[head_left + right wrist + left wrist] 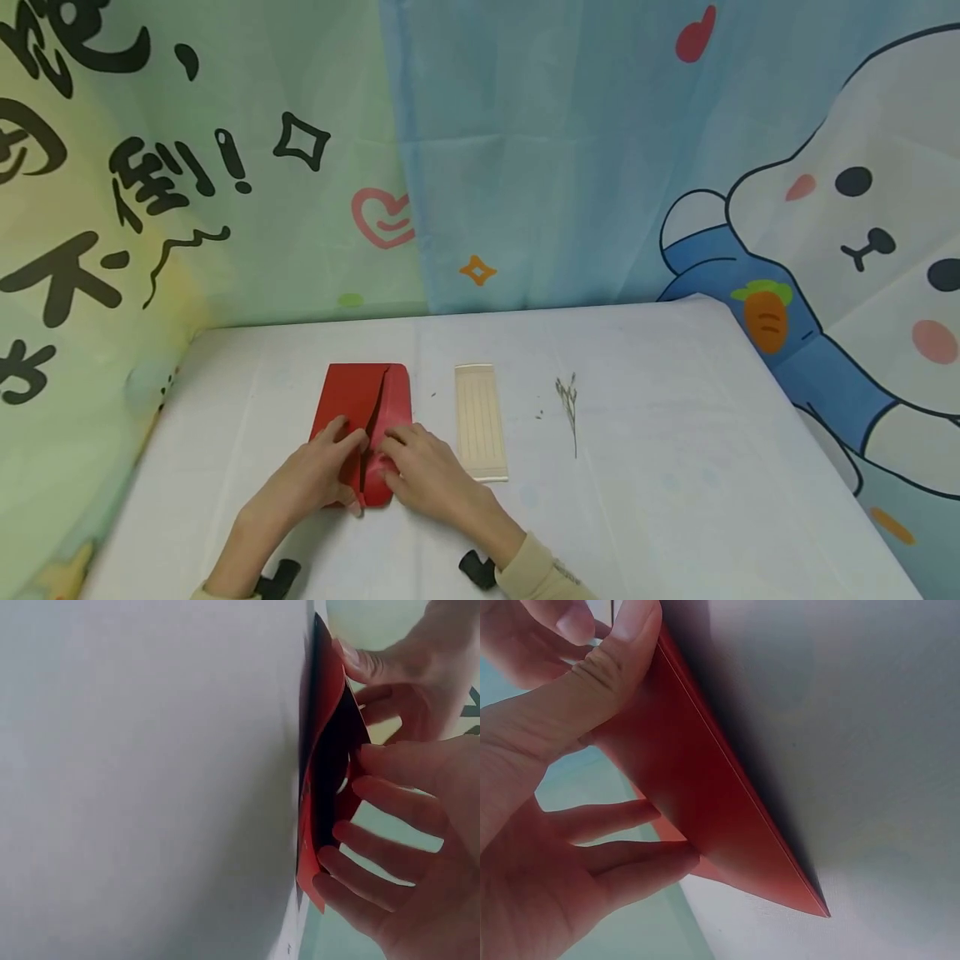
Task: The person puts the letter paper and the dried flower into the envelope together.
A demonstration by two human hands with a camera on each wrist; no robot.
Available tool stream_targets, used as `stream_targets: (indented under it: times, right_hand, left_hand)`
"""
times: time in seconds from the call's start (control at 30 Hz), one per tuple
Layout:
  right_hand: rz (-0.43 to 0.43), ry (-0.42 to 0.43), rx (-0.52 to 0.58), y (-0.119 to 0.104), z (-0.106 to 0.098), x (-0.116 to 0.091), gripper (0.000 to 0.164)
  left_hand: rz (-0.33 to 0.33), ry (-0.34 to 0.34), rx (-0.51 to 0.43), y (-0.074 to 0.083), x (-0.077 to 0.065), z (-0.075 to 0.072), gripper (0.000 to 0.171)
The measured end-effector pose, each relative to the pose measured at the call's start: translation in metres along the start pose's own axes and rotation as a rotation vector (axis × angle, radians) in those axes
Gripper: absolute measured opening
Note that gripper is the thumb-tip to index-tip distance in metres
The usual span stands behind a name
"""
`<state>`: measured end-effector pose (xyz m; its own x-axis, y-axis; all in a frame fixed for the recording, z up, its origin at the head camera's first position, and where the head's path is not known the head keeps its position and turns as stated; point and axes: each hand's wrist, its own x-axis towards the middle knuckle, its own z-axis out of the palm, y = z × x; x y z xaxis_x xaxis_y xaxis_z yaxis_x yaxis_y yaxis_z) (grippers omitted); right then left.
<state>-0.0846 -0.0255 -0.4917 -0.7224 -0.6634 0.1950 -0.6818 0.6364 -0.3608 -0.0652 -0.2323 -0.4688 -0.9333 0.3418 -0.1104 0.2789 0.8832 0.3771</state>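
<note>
A red envelope (pixel 352 387) lies on the white table, its flap (pixel 395 392) along the right side and a dark gap beside the flap. My left hand (pixel 322 467) holds the envelope body, the thumb near the corner closest to me. In the left wrist view that thumb (pixel 634 645) lies at the envelope's edge, and two other fingertips touch its face. The right hand (pixel 427 471) grips the flap with bent fingers. From the right wrist view, the flap stands bowed away from the body, and several fingertips (pixel 341 831) line its edge.
Right of the envelope lies a pale, ribbed rectangular piece (pixel 480 421). Farther right is a thin dried sprig (pixel 570 408), with small crumbs (pixel 539 414) near it. A patterned curtain (pixel 540 167) hangs behind the white-covered table (pixel 675 467).
</note>
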Motion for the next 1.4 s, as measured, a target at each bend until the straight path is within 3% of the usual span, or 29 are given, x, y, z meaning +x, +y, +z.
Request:
stream_targets:
  times: [0.23, 0.5, 0.93, 1.17, 1.4]
  right_hand:
    - [0.128, 0.015, 0.027, 0.007, -0.010, -0.005, 0.039]
    - [0.250, 0.045, -0.072, 0.011, -0.012, -0.010, 0.043]
    - [0.347, 0.143, -0.127, 0.018, -0.012, -0.017, 0.043]
    - [0.445, 0.204, -0.108, 0.028, -0.016, -0.019, 0.059]
    - [0.566, 0.206, -0.138, 0.038, -0.018, -0.021, 0.071]
  left_hand:
    - [-0.014, 0.002, -0.022, 0.001, 0.001, -0.001, 0.065]
    - [0.020, 0.032, -0.003, 0.001, -0.001, -0.002, 0.065]
    - [0.001, 0.010, -0.001, 0.002, 0.000, -0.002, 0.064]
    - [-0.016, -0.005, -0.007, 0.003, -0.002, -0.002, 0.063]
    - [-0.006, -0.002, -0.008, 0.004, -0.002, -0.002, 0.063]
